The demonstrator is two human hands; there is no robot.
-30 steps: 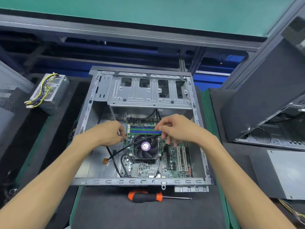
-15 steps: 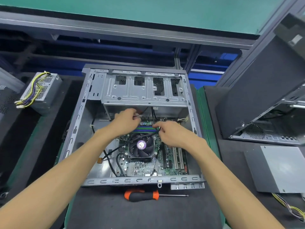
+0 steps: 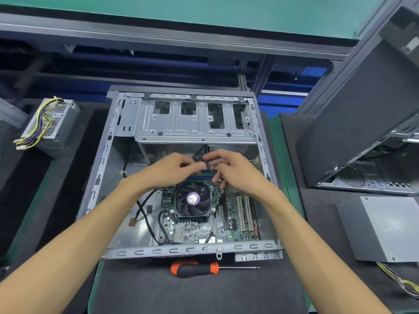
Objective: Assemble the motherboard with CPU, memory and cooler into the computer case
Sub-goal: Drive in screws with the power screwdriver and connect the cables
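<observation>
The computer case (image 3: 108, 177) lies open on the desk (image 3: 145, 291). The motherboard (image 3: 235, 223) is already down inside it, with the cooler (image 3: 193, 199) and its round fan on top. The memory sticks (image 3: 205, 174) peek out just behind the fan, partly hidden by the hands.

Both hands meet over the far edge of the board. The left hand (image 3: 172, 169) and the right hand (image 3: 231, 171) each have their fingers curled, pinching a thin black cable (image 3: 208, 165) between them.

The cable looks soft and bendy, so it will flop if held far from its end. It is best to hold it close to the little plug and push straight. The board is thin and easy to hurt, so I think a gentle push is right, without pressing on the tiny parts.

An orange and black screwdriver (image 3: 195, 268) lies on the desk, just in front of the case. A power supply (image 3: 48, 125) with yellow wires sits off to the left.
</observation>
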